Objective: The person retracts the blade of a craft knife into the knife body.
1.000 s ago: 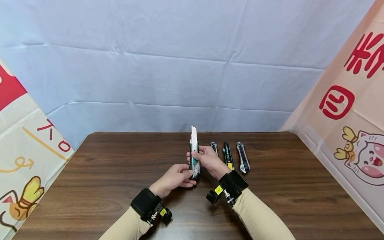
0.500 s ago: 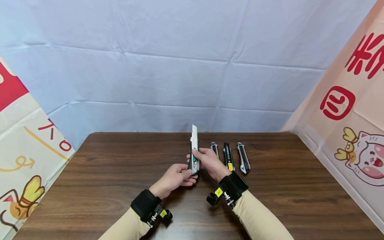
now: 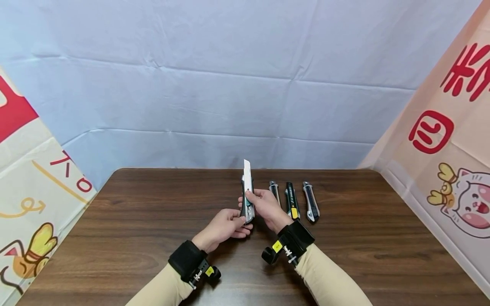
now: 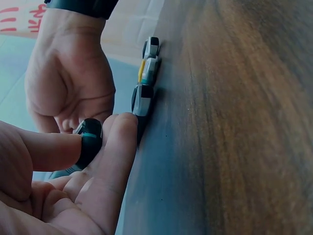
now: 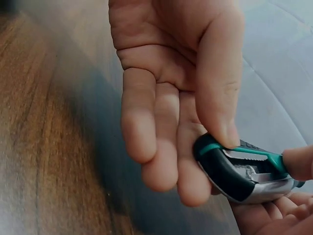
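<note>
A utility knife (image 3: 247, 180) with a silver and black body stands tilted above the table between both hands, its long blade out and pointing away. Around its lower end the left hand (image 3: 223, 226) pinches it between thumb and fingers. Higher up, the right hand (image 3: 269, 209) holds the body, with its thumb at the teal slider. In the right wrist view the black and teal tail of the knife (image 5: 230, 171) lies under the left thumb (image 5: 222, 98), and the right thumb (image 5: 298, 163) touches the slider. Only the knife's tail end (image 4: 91, 139) shows in the left wrist view.
Three more utility knives lie on the wooden table (image 3: 153, 199) to the right: a silver-grey one (image 3: 273, 188) partly behind the right hand, a black one with yellow (image 3: 292, 199), and a silver and black one (image 3: 311, 203). A pale cloth (image 3: 214, 106) hangs behind.
The knife's lower end has risen slightly and its tilt has shifted a little. Both hands keep their hold; the right thumb has moved only slightly. The other knives lie where they were.
</note>
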Demonstrator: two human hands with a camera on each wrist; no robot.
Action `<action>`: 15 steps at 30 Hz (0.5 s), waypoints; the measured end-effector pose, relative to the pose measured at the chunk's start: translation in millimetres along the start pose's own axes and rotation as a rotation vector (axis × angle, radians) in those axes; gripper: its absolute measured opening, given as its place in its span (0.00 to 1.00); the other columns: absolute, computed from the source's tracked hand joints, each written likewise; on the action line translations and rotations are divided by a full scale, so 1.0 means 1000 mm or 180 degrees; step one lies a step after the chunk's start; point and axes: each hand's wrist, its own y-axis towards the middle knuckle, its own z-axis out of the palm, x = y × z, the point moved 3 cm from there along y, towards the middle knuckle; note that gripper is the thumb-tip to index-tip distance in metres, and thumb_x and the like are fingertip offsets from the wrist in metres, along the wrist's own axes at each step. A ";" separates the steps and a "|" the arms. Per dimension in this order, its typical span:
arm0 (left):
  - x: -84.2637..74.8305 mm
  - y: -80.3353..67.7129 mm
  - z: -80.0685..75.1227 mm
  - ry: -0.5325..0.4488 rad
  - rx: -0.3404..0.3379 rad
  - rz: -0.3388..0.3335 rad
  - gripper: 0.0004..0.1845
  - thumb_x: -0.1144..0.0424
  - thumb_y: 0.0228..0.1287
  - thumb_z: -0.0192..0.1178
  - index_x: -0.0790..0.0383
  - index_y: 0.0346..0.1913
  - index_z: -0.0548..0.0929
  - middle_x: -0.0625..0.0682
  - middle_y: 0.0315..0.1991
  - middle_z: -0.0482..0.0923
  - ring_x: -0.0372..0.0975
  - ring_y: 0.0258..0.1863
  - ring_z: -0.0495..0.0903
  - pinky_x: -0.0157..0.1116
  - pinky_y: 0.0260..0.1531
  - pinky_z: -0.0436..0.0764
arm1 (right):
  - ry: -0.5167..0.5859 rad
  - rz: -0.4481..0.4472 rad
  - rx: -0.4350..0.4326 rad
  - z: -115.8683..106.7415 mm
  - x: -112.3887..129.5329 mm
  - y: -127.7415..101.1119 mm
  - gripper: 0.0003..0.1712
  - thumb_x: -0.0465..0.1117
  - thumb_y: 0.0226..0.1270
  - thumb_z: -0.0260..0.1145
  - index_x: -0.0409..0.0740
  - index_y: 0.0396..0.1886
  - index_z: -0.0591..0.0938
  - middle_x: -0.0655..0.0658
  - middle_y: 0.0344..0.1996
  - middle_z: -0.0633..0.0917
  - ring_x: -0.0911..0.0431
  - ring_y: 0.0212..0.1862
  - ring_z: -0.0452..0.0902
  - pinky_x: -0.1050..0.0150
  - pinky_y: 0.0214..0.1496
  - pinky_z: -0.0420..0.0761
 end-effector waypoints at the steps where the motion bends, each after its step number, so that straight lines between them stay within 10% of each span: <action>1: 0.000 0.000 0.000 0.0007 -0.0002 0.0005 0.17 0.68 0.76 0.46 0.77 0.59 0.73 0.68 0.49 0.82 0.45 0.43 0.86 0.38 0.45 0.86 | -0.0002 0.0008 -0.0006 0.000 0.000 0.000 0.22 0.43 0.77 0.54 0.31 0.61 0.74 0.35 0.50 0.85 0.54 0.47 0.85 0.65 0.46 0.85; 15: -0.002 -0.002 0.001 0.0043 -0.0039 -0.0019 0.17 0.68 0.76 0.46 0.76 0.57 0.75 0.68 0.48 0.83 0.42 0.40 0.86 0.39 0.45 0.87 | -0.0025 -0.0016 0.0035 0.001 0.000 -0.001 0.21 0.39 0.77 0.54 0.30 0.62 0.73 0.31 0.53 0.83 0.52 0.49 0.85 0.63 0.49 0.85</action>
